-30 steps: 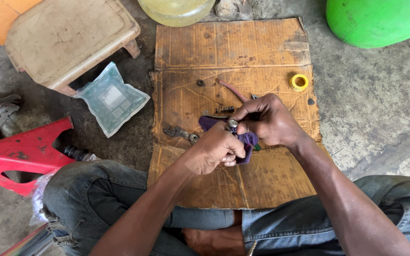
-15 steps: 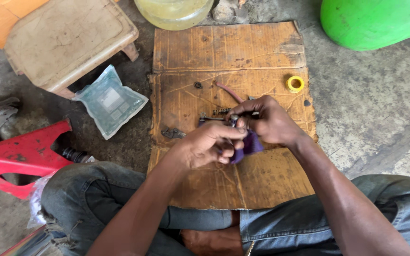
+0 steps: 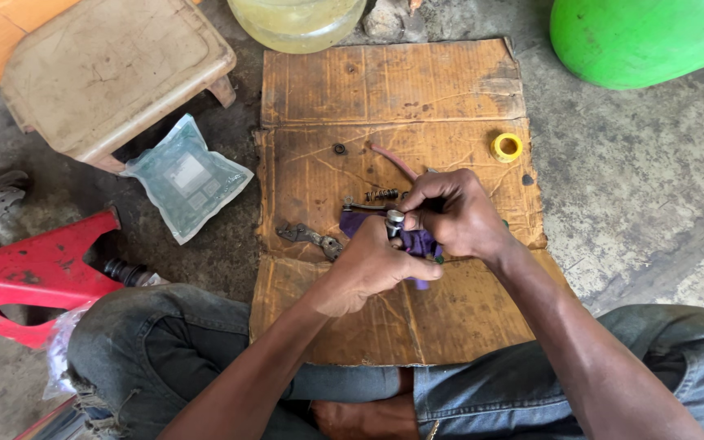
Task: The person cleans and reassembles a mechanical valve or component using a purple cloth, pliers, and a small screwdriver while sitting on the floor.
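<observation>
Over a flattened brown cardboard sheet (image 3: pixel 450 90), both my hands meet around a small metal cylinder part (image 3: pixel 394 220) wrapped in a purple cloth (image 3: pixel 421 243). My left hand (image 3: pixel 368 265) grips the part and cloth from below. From the right, my right hand (image 3: pixel 454 213) pinches the part's top end with its fingers. A thin dark rod (image 3: pixel 366 207) sticks out to the left of the cloth. What lies under my palms is hidden.
On the cardboard lie a small spring (image 3: pixel 381 194), a flat metal bracket (image 3: pixel 311 238), a pink tube (image 3: pixel 393 161), a dark nut (image 3: pixel 339 149) and a yellow tape roll (image 3: pixel 506 147). Around it: a plastic stool (image 3: pixel 116 69), clear packet (image 3: pixel 187 177), red frame (image 3: pixel 34 273), green container (image 3: pixel 645 37), yellowish jar (image 3: pixel 297 20).
Both hands stay closed on the part and cloth; the fingers have shifted slightly around it. The view has tilted a little, so the cardboard sits lower in frame.
</observation>
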